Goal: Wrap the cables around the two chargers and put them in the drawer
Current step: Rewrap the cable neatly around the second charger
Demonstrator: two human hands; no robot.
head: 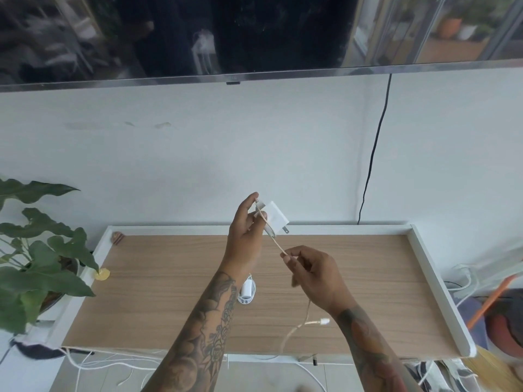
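Head view. Landmark: the wooden table top [353,278] with its white raised rim.

Left hand [247,224], raised above the far edge of the table top, grips a white charger [276,215] between thumb and fingers; plug prongs point down and right. A tan cable [276,244] crosses the charger's face and runs taut down to the right hand [312,274], which hovers over the middle of the table top and pinches the cable between thumb and forefinger, other fingers curled loosely.

Below the right hand the cable drops in a slack loop toward the near edge of the table top; its white connector end [323,321] hangs beside the right wrist.

Second charger [245,291], white, lies on the table top just right of the left forearm, cable apparently already coiled round it, though the forearm partly hides it.

Left of the table top: leafy plant [36,250]. Above it, on the wall: television [198,38], with a black cord [373,154] running down. White wires [113,363] trail on the floor below the near edge.
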